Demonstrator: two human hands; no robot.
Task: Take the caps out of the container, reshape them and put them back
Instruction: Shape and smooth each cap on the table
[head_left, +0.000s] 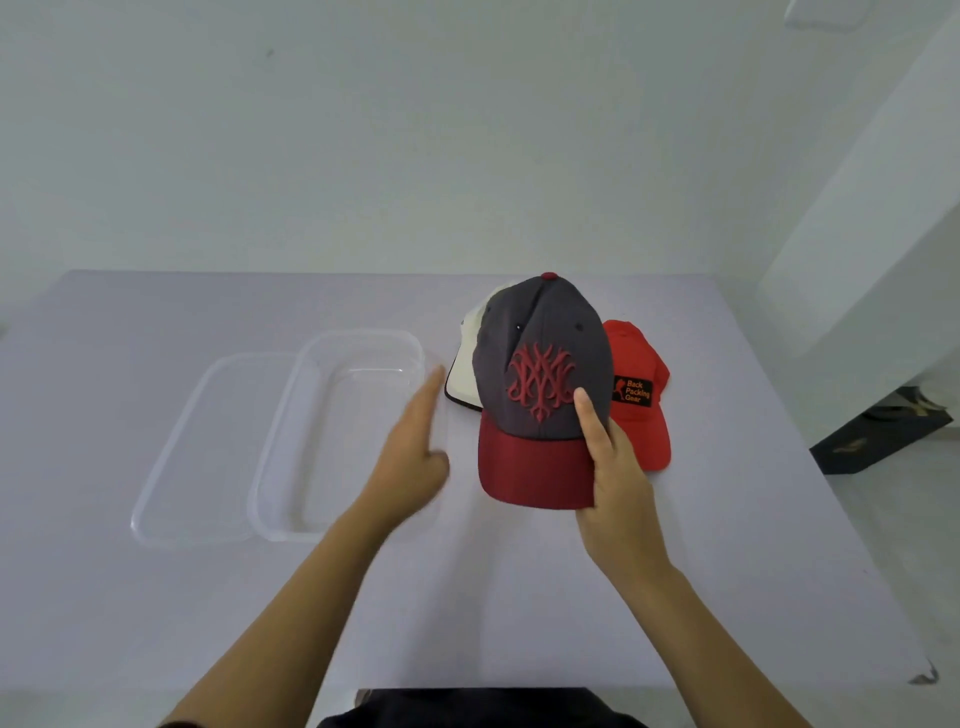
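Observation:
My right hand (613, 478) grips the dark red brim of a grey cap (540, 358) with a red embroidered emblem, holding it upright above the table. Behind it lie a white cap (462, 369) with a dark-edged brim on the left and a red cap (641, 410) with a black label on the right, both partly hidden. My left hand (415, 447) hovers with its fingers spread, holding nothing, between the grey cap and the clear plastic container (358, 343), which has nothing in it.
A clear lid (171, 467) lies flat just left of the container. The table (208, 623) is covered in pale lilac and ends at a white wall. A dark box (883, 431) sits on the floor past the table's right edge.

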